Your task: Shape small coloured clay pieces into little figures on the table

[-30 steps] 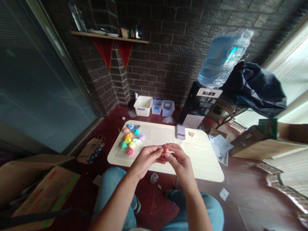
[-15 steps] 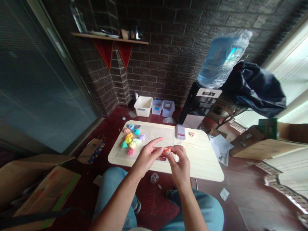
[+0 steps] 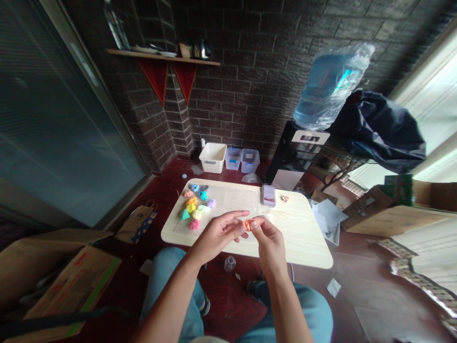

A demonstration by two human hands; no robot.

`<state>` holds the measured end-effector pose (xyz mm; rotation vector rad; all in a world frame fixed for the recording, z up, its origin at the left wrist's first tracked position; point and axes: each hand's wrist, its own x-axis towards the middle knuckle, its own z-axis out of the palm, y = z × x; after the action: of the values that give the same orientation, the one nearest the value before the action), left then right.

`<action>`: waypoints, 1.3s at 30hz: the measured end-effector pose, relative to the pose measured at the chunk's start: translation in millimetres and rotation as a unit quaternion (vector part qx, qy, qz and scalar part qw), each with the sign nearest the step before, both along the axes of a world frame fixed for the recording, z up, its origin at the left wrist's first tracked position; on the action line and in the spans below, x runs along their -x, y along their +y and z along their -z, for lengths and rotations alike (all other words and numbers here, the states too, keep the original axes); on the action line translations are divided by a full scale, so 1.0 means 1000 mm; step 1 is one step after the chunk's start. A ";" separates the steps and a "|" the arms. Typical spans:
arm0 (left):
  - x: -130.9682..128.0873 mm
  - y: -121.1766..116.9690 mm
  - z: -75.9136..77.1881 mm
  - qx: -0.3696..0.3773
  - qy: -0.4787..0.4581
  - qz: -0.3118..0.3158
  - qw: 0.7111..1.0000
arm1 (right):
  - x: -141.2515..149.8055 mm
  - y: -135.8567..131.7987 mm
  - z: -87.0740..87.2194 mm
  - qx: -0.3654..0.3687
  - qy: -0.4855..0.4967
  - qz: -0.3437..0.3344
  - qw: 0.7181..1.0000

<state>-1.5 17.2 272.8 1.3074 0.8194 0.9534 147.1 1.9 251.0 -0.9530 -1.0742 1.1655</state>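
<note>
Over the near edge of the table [image 3: 296,238], a small piece of orange modelling clay [image 3: 247,225] is held between both hands. My right hand [image 3: 270,238] pinches it, the thumb on top and the fingers curled behind. My left hand [image 3: 222,234] has its thumb against the clay's left side, with its index finger stretched out above; its other fingers are partly hidden. Several lumps of coloured clay lie at the table's left, among them a pink lump [image 3: 194,224], a green lump [image 3: 184,215] and a purple lump [image 3: 212,203].
A phone-like flat item [image 3: 269,196] and a small multicoloured cluster [image 3: 284,198] lie at the table's far side. Behind are a white bin [image 3: 213,164], clear plastic boxes [image 3: 250,162] and a water dispenser [image 3: 298,155]. Cardboard boxes [image 3: 67,290] stand at left.
The right fingers have shifted around the orange clay, which now shows more openly. My left index finger lifted away, then came down nearer the clay. The lumps on the table stay put.
</note>
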 end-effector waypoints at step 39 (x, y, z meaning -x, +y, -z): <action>-0.015 0.003 0.009 -0.041 -0.026 -0.141 0.989 | 0.003 -0.010 -0.011 -0.201 -0.302 0.130 0.923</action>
<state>13.6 20.3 264.2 1.2511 0.9503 1.2508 144.2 -8.1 262.0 -1.1098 -1.5472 0.3965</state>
